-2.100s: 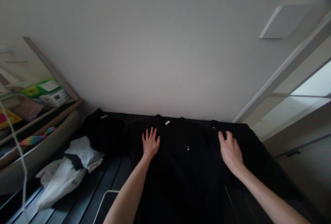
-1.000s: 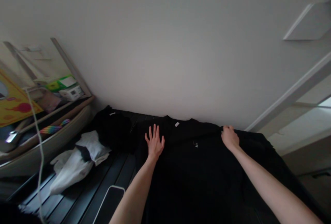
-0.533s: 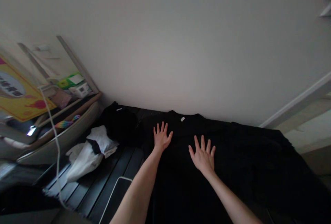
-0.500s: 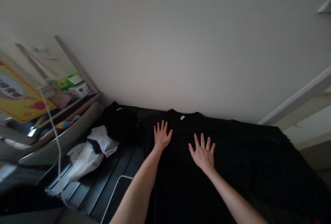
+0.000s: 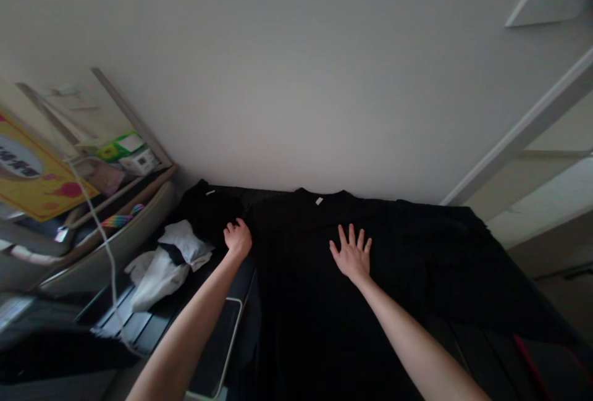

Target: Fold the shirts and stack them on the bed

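Note:
A black T-shirt (image 5: 315, 302) lies spread out on a dark slatted surface (image 5: 139, 320), with a small white neck tag (image 5: 319, 201) at its collar. My left hand (image 5: 238, 240) is at the shirt's left edge, its fingers curled shut into the black cloth. Dark folds make the exact hold hard to see. My right hand (image 5: 352, 254) rests flat on the upper shirt with fingers spread, holding nothing. Just left of my left hand sits a bundled black garment (image 5: 208, 215).
A crumpled white-grey cloth (image 5: 160, 271) lies left of the shirt. A phone or tablet (image 5: 217, 351) lies partly under my left forearm. A white cable (image 5: 109, 259) hangs by a cream bin of items (image 5: 106, 246). A wall stands behind.
My left hand has moved left from the shirt's upper middle to its edge, and its fingers have closed. My right hand stays open on the shirt, and the view has shifted slightly.

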{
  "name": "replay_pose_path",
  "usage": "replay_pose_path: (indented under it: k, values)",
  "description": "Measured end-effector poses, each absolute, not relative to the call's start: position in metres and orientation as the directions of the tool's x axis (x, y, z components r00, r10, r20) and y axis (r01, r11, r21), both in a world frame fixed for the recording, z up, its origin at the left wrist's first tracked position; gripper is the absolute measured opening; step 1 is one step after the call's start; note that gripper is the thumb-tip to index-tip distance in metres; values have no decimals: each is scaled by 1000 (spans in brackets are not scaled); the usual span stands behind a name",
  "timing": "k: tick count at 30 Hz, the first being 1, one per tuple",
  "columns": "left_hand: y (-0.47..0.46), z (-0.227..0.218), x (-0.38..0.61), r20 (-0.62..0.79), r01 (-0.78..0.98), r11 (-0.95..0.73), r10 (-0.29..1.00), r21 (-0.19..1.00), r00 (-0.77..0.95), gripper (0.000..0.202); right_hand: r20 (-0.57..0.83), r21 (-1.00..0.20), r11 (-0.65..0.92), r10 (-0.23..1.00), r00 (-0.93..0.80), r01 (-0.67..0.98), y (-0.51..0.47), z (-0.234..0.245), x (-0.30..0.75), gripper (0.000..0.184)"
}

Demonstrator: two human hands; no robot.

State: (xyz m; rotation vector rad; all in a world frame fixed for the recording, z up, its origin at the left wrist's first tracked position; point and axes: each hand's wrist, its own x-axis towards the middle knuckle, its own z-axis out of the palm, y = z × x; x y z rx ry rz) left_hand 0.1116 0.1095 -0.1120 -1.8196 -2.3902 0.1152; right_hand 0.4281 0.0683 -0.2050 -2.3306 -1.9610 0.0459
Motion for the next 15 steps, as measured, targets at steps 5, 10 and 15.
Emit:
replay_pose_path:
  k: [5, 10, 15]
  values:
    - [114, -97, 97, 57, 969, 189, 982, -162, -182, 31, 41, -107, -160, 985, 165, 981, 68, -206, 429, 70]
    - [144, -36, 60, 273, 957, 186, 954, -222, -122, 32, 42, -89, -165, 985, 169, 982, 68, -207, 428, 69]
    - [159, -14, 46, 347, 957, 131, 937, -257, -35, 36, 13, -81, -186, 982, 188, 979, 70, -206, 426, 69]
